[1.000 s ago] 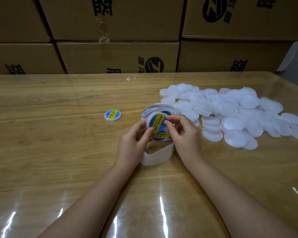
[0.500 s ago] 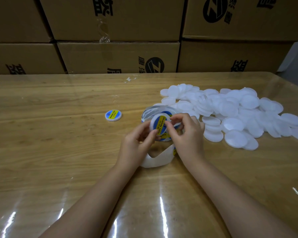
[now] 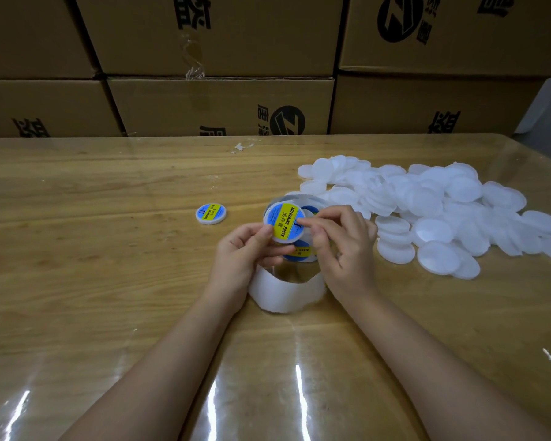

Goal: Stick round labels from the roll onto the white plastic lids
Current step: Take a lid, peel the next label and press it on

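Note:
A white lid [image 3: 283, 221] with a blue and yellow round label on its face is tilted up toward me. My left hand [image 3: 247, 253] pinches its lower left edge. My right hand [image 3: 341, 246] touches the label's right side with its fingertips. Under the hands lies the label roll [image 3: 287, 291], its white backing strip looping toward me, with another blue label [image 3: 298, 253] showing on it. A finished labelled lid [image 3: 211, 213] lies flat to the left. A heap of bare white lids [image 3: 427, 208] spreads at the right.
The wooden table [image 3: 93, 281] has a glossy clear cover. Stacked cardboard boxes [image 3: 220, 106] form a wall along its far edge. A scrap of clear tape [image 3: 242, 147] lies near that edge.
The lid has been raised and turned to face me, label now fully on it. The right fingers moved from the label's edge onto its face.

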Tool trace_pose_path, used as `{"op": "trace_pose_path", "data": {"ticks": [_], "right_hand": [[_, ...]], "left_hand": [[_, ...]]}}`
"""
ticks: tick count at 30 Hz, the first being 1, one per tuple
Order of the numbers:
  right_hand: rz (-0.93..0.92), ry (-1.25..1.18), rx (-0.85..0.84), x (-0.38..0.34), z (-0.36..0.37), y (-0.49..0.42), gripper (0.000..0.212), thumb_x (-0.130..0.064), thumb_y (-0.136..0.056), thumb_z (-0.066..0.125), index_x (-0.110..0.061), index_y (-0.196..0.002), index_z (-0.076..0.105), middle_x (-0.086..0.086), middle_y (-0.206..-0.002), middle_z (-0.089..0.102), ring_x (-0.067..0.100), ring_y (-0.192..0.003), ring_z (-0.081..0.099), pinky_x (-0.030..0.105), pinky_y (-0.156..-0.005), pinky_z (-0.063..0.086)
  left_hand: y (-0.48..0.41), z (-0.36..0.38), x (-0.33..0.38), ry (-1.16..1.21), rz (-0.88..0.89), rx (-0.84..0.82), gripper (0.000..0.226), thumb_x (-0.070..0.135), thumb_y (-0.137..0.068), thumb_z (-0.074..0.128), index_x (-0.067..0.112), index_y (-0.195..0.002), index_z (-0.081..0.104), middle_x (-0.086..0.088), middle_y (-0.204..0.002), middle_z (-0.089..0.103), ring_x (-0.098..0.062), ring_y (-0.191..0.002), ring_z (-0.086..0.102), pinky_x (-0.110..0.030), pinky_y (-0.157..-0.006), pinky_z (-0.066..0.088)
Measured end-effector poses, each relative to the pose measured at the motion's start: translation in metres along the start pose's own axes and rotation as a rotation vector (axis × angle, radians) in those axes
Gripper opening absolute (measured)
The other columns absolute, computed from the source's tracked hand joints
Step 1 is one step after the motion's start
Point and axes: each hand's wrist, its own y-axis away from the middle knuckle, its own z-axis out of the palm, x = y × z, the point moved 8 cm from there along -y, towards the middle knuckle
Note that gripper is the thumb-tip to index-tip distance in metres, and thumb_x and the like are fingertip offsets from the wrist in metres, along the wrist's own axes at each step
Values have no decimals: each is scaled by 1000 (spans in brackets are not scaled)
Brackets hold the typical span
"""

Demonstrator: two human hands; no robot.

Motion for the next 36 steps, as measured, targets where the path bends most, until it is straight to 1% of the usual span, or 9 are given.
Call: {"op": "trace_pose_path", "data": {"ticks": [4,7,11,19,23,26,29,31,36], "right_hand": [[-13,-3,-18,-3,1,0,32,-30,-92,44,-24,-89,75,-1,-94,59,12,-83,55,34,-82,27],[-38,-8,-46,-6,4,1,31,-32,-91,46,-27,-87,76,0,-99,58,13,-83,54,35,-85,27],[-100,32,-87,-10,9,2,29,-34,-90,46,-34,-89,76,-1,-111,56,10,-100,47,35,-89,27],[-152,30,-129,-15,13,2,27,-33,-91,48,-37,-96,74,2,-124,53,15,-112,48,50,-95,32],[-131,37,-128,-15,13,2,28,-33,-91,47,-35,-97,74,3,-124,53,14,-113,47,55,-95,31],[-102,52,-122,-13,13,2,30,-33,-93,44,-35,-102,73,4,-124,52,11,-117,44,55,-97,32],[-36,64,-97,-5,11,0,32,-35,-93,42,-34,-105,71,3,-124,52,17,-115,47,43,-102,27],[17,78,-65,2,7,-1,32,-35,-93,42,-33,-106,71,3,-122,52,21,-110,51,36,-101,24],[96,73,-22,11,3,-1,31,-34,-94,43,-31,-103,73,3,-118,54,19,-110,52,45,-100,30]], "left_hand": [[-1,-1,-2,66,-26,2,24,27,-81,57,6,-91,62,-10,-88,74,-22,-79,72,-21,-57,55],[-1,0,-4,76,-36,-11,25,27,-82,56,6,-93,61,-10,-88,74,-23,-81,72,-22,-59,56],[-1,-1,-5,80,-37,-4,23,27,-82,56,6,-89,61,-9,-83,74,-21,-77,72,-25,-64,58],[2,2,-4,58,-59,-24,18,29,-79,61,16,-74,72,-12,-79,73,-23,-73,72,-24,-58,57],[2,2,-4,9,-62,-24,20,33,-80,59,20,-73,74,-8,-76,73,-21,-71,72,-24,-58,57],[3,5,-3,-34,-63,-50,21,35,-81,57,25,-75,75,-5,-75,74,-18,-69,72,-20,-54,55],[4,8,-4,-74,-60,-84,22,36,-81,56,22,-78,74,-7,-77,74,-19,-68,72,-19,-53,54],[3,8,-5,-89,-54,-80,23,35,-82,57,18,-82,71,-9,-79,74,-20,-69,72,-20,-53,54],[0,2,-5,-89,-37,-36,24,34,-81,56,13,-86,67,-7,-77,74,-21,-68,72,-20,-53,54]]}}
